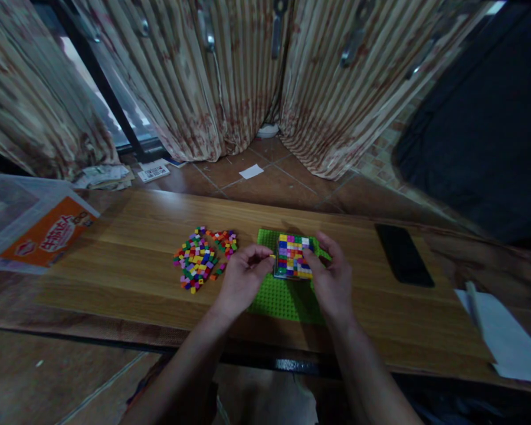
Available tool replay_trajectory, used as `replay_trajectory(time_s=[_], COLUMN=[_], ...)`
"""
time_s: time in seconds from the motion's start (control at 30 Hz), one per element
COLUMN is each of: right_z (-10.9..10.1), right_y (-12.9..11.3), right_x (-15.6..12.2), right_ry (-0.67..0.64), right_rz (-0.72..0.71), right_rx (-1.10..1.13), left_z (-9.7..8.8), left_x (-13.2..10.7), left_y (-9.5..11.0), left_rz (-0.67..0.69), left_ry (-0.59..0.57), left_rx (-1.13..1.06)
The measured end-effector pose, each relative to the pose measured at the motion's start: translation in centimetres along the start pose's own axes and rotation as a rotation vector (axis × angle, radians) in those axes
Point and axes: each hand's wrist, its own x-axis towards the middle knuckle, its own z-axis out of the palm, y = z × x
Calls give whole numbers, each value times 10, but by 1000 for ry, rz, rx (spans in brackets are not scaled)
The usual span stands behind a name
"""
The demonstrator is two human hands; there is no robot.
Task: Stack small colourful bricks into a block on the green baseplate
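Note:
A green studded baseplate (277,300) lies on the wooden table in front of me. Over it is a flat square panel covered with small coloured bricks (289,255), its front edge dark and shiny. My right hand (334,273) grips the panel's right side, thumb on top of the bricks and fingers behind the far right corner. At the panel's left edge, my left hand (246,274) pinches a tiny yellow brick (272,256) between thumb and forefinger. To the left of that hand, a pile of loose coloured bricks (197,260) is spread on the table.
A black phone (404,255) lies on the table's right side, with white paper (508,339) and a pen-like stick beyond it. A clear plastic box with an orange label (48,233) stands at the left end. Striped curtains (230,77) hang behind the table (128,254).

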Motion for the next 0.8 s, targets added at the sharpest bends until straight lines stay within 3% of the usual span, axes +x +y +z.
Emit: replay_trajectory(time_s=[0.13, 0.8], right_z=[7, 11], right_y=[-3, -2], right_x=[-3, 1], right_ry=[-8, -31], right_rz=[88, 73], right_rx=[-16, -43], left_z=[1, 3], left_x=[0, -2], left_y=[-1, -4], left_rz=[-4, -12], left_ry=[2, -16], left_rx=[2, 26])
